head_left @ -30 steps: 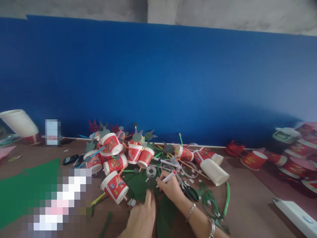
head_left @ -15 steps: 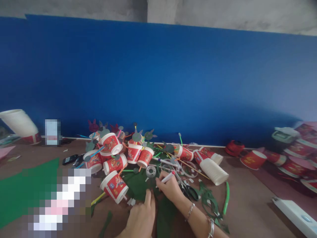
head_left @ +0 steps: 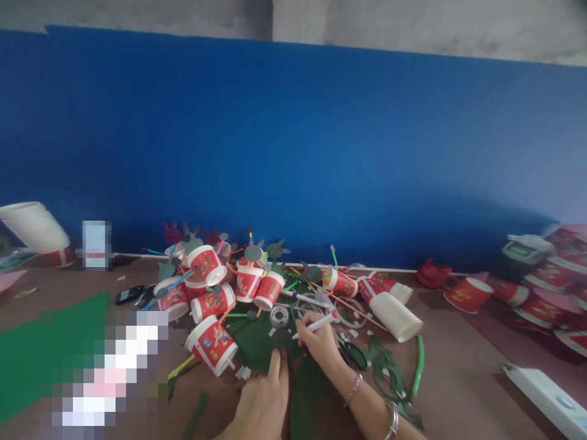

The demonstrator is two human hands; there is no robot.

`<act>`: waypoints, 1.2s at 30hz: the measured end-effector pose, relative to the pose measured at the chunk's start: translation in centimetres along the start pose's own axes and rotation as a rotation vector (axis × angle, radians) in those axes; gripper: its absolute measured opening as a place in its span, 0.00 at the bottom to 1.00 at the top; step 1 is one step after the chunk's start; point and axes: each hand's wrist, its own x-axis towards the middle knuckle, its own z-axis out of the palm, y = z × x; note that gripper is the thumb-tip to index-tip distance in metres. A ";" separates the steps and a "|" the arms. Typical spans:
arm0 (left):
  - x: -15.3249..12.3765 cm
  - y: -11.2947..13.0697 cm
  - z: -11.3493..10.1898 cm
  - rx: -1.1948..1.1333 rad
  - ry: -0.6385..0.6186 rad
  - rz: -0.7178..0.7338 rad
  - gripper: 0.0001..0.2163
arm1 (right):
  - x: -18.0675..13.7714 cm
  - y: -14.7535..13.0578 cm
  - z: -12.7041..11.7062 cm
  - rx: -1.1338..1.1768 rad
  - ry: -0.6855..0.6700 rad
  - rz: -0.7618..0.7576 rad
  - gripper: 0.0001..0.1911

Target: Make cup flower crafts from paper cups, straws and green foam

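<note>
My right hand (head_left: 316,336) grips a white marker (head_left: 316,322) with a red end; its tip points down-left, close to a dark green sheet (head_left: 250,342). My left hand (head_left: 266,394) lies at the sheet's lower edge, index finger stretched out and touching the green paper, the other fingers partly hidden. Just beyond the hands is a roll of clear tape (head_left: 279,316). Black-handled scissors (head_left: 355,355) lie partly behind my right hand. A red-and-white paper cup (head_left: 213,345) with a straw through it rests left of the sheet.
Several decorated paper cups (head_left: 250,282) are heaped at the back. A stack of white cups (head_left: 397,316) lies to the right, near green paper scraps (head_left: 387,370) and a green straw (head_left: 418,365). A larger green sheet (head_left: 59,342) is at left, a white box (head_left: 545,397) at right.
My right hand has shifted slightly up and right, and the marker leans lower, its red end farther right. My left hand stays almost in place.
</note>
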 end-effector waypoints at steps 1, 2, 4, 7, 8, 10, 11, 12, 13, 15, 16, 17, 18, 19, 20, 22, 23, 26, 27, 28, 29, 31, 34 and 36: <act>0.0 0.0 -0.2 -0.014 -0.017 0.009 0.27 | 0.0 0.0 -0.1 0.016 0.026 -0.012 0.14; -0.1 0.1 -0.3 -0.029 -0.036 0.024 0.28 | -0.1 0.0 -0.2 0.028 0.056 -0.032 0.15; -0.1 0.1 -0.8 -0.057 -0.075 0.062 0.28 | -0.2 0.0 -0.3 0.032 0.125 -0.099 0.15; -0.2 0.0 -1.3 -0.069 -0.077 0.087 0.28 | -0.5 -0.2 -0.3 -0.007 0.163 -0.169 0.12; -0.2 0.0 -1.4 -0.069 -0.066 0.077 0.28 | -0.6 -0.3 -0.3 -0.021 0.151 -0.171 0.11; -0.1 -0.2 -1.6 -0.072 -0.056 0.033 0.29 | -0.7 -0.4 -0.1 -0.045 0.105 -0.155 0.10; -0.1 -0.3 -1.7 -0.078 -0.059 0.007 0.29 | -0.8 -0.5 0.0 -0.055 0.082 -0.145 0.10; 0.0 -0.4 -1.8 -0.085 -0.061 -0.016 0.29 | -0.8 -0.6 0.0 -0.061 0.060 -0.133 0.11; 0.1 -0.5 -1.8 -0.091 -0.061 -0.034 0.29 | -0.8 -0.7 0.1 -0.065 0.039 -0.117 0.12; 0.3 -0.7 -1.7 -0.097 -0.056 -0.049 0.29 | -0.8 -0.8 0.2 -0.063 0.002 -0.075 0.12; 0.4 -0.8 -1.6 -0.096 -0.055 -0.050 0.29 | -0.8 -0.8 0.3 -0.060 -0.017 -0.054 0.13; 0.5 -0.9 -1.5 -0.093 -0.054 -0.052 0.29 | -0.8 -0.9 0.3 -0.059 -0.036 -0.038 0.13; 0.6 -1.0 -1.4 -0.089 -0.051 -0.050 0.29 | -0.8 -0.9 0.3 -0.060 -0.054 -0.028 0.13; 0.6 -1.0 -1.3 -0.084 -0.043 -0.047 0.29 | -0.8 -0.9 0.3 -0.061 -0.069 -0.022 0.13; 0.6 -1.0 -1.2 -0.079 -0.031 -0.044 0.29 | -0.8 -0.9 0.3 -0.064 -0.082 -0.019 0.13; 0.7 -1.0 -1.0 -0.071 -0.016 -0.033 0.28 | -0.8 -0.9 0.4 -0.073 -0.100 -0.012 0.12; 0.6 -1.0 -0.9 -0.067 -0.017 -0.033 0.28 | -0.8 -0.8 0.4 -0.079 -0.107 -0.011 0.12; 0.6 -0.9 -0.8 -0.052 -0.026 -0.045 0.28 | -0.8 -0.5 0.6 -0.091 -0.111 -0.005 0.12; 0.6 -0.8 -0.8 -0.047 -0.024 -0.048 0.28 | -0.8 -0.4 0.6 -0.088 -0.112 -0.003 0.12; 0.6 -0.8 -0.8 -0.041 -0.020 -0.052 0.27 | -0.8 -0.4 0.7 -0.080 -0.114 -0.002 0.12; 0.6 -0.8 -0.8 -0.035 -0.015 -0.054 0.27 | -0.8 -0.3 0.7 -0.070 -0.116 -0.003 0.12; 0.6 -0.8 -0.9 -0.018 0.002 -0.063 0.27 | -0.8 -0.3 0.7 -0.055 -0.117 -0.014 0.12; 0.6 -0.9 -0.9 0.009 0.051 -0.073 0.27 | -0.8 -0.4 0.7 -0.049 -0.112 -0.023 0.12; 0.6 -0.9 -0.8 0.016 0.077 -0.083 0.26 | -0.8 -0.4 0.7 -0.044 -0.112 -0.020 0.12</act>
